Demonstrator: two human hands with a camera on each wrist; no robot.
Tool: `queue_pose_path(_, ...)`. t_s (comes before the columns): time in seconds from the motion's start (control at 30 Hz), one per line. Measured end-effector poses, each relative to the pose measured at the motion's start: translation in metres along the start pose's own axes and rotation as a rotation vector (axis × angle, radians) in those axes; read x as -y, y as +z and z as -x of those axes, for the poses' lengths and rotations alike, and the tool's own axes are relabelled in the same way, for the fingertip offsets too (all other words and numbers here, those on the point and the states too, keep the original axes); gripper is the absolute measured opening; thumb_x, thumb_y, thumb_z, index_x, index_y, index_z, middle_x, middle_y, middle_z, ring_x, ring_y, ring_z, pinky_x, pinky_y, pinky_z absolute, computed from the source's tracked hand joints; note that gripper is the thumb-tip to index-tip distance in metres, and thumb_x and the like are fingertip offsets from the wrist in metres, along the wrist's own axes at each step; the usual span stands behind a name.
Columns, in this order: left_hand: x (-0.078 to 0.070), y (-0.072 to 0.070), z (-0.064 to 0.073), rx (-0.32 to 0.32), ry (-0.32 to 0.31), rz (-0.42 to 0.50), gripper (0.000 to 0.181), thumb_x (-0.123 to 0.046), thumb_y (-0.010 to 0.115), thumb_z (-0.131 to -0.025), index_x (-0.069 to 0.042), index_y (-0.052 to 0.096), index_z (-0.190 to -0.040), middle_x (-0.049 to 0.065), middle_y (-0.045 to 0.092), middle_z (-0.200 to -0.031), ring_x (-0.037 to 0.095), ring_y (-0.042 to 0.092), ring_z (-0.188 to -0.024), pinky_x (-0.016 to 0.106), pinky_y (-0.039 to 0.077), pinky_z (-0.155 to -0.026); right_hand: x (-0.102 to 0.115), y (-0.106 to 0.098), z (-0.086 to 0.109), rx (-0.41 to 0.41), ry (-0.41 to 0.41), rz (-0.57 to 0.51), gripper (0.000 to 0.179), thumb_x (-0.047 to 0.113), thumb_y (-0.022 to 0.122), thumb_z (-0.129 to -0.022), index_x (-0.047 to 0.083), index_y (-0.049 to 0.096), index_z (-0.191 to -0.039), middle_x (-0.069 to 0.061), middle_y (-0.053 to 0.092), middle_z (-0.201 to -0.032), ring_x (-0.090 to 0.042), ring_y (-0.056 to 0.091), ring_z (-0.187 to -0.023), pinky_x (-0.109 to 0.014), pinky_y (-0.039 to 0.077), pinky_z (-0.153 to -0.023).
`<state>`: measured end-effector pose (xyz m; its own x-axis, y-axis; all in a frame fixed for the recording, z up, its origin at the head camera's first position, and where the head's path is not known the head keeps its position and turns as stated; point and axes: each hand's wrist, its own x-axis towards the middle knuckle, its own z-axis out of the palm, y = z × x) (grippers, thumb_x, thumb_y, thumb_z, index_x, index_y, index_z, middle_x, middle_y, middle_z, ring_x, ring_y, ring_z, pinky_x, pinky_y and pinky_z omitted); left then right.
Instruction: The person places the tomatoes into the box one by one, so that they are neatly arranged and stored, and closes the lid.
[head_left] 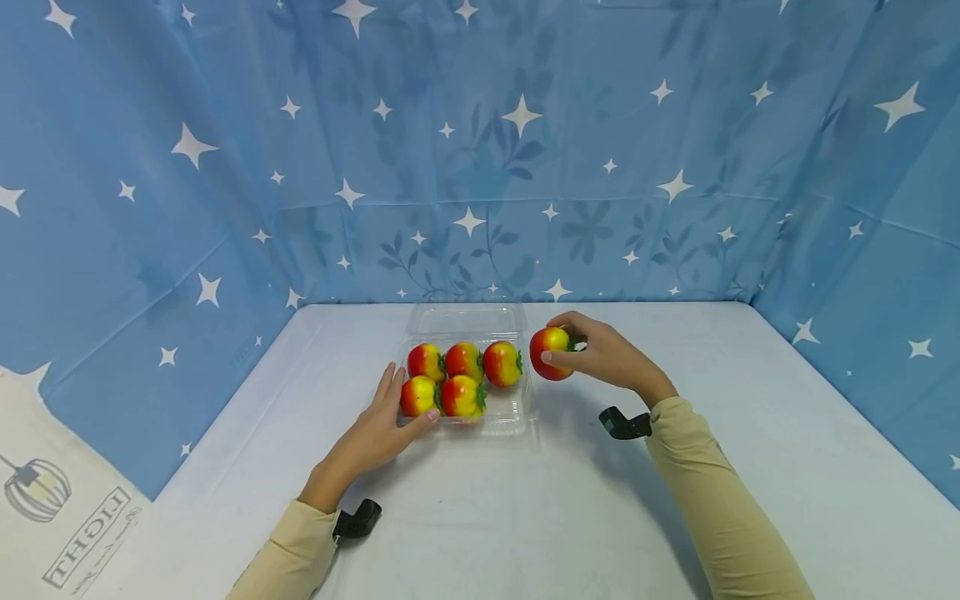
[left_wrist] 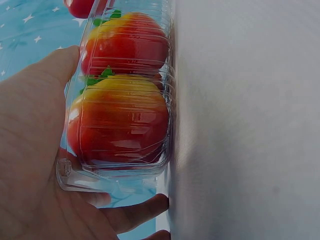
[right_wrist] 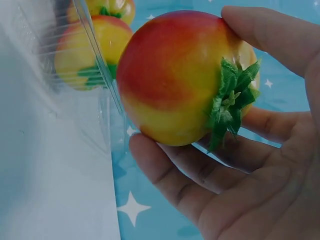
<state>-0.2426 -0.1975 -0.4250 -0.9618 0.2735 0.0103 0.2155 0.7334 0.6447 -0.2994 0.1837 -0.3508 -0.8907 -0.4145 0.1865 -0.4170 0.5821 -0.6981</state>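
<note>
My right hand holds a red-and-yellow artificial persimmon between thumb and fingers, just right of a clear plastic box. Green cloth leaves on the fruit face the palm. Inside the box sit several more such persimmons, three along the back row and two at the front left; the front right spot is bare. My left hand rests against the box's front left corner, fingers extended along the left side and thumb on the front rim. In the left wrist view, two persimmons show through the ribbed wall.
The box's clear lid stands folded back at the far side. A white cloth covers the table. Blue curtains with white stars hang behind and at both sides. Printed pale fabric lies at the left edge.
</note>
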Motion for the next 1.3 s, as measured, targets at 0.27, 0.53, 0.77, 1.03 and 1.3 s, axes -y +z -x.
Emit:
queue_pose_path(0.27, -0.001, 0.000, 0.000, 0.001, -0.004, -0.003, 0.114, -0.070, 0.060, -0.100, -0.003, 0.001, -0.172, 0.019, -0.009, -0.178, 0.052, 0.017, -0.158, 0.071, 0.021, -0.121, 0.006, 0.006, -0.002, 0.007, 0.013, -0.109, 0.056, 0.029, 0.079, -0.096, 0.002, 0.052, -0.137, -0.018, 0.062, -0.134, -0.040, 0.063, -0.122, -0.047, 0.061, -0.094)
queue_pose_path(0.53, -0.001, -0.001, 0.000, 0.001, -0.002, -0.005, 0.114, -0.071, 0.059, -0.100, -0.004, 0.002, -0.172, 0.018, -0.009, -0.178, 0.051, 0.016, -0.158, 0.070, 0.022, -0.121, 0.010, 0.017, -0.006, 0.022, -0.011, -0.184, 0.056, 0.024, 0.080, -0.096, 0.003, 0.048, -0.136, -0.019, 0.058, -0.136, -0.042, 0.062, -0.127, -0.048, 0.060, -0.097)
queue_pose_path(0.77, 0.001, 0.000, 0.000, 0.002, -0.002, -0.004, 0.114, -0.071, 0.059, -0.100, -0.003, 0.002, -0.172, 0.019, -0.009, -0.178, 0.051, 0.016, -0.159, 0.071, 0.022, -0.120, 0.015, 0.030, -0.008, 0.047, -0.095, -0.183, 0.053, 0.023, 0.080, -0.096, 0.004, 0.053, -0.137, -0.013, 0.063, -0.132, -0.032, 0.061, -0.122, -0.042, 0.060, -0.096)
queue_pose_path(1.03, 0.001, 0.000, 0.000, 0.001, 0.000, -0.002, 0.114, -0.070, 0.059, -0.100, -0.003, 0.002, -0.172, 0.019, -0.009, -0.178, 0.052, 0.015, -0.158, 0.072, 0.021, -0.120, 0.019, 0.040, -0.009, 0.115, -0.118, -0.152, 0.056, 0.024, 0.081, -0.096, 0.002, 0.055, -0.141, -0.013, 0.064, -0.135, -0.033, 0.061, -0.123, -0.045, 0.057, -0.099)
queue_pose_path(1.3, 0.000, 0.000, 0.000, 0.002, 0.005, -0.003, 0.114, -0.070, 0.059, -0.100, -0.003, 0.002, -0.172, 0.019, -0.009, -0.178, 0.051, 0.014, -0.159, 0.072, 0.020, -0.120, 0.018, 0.048, -0.009, 0.177, -0.082, -0.131, 0.055, 0.020, 0.082, -0.093, 0.003, 0.058, -0.140, -0.009, 0.066, -0.133, -0.028, 0.064, -0.120, -0.042, 0.057, -0.102)
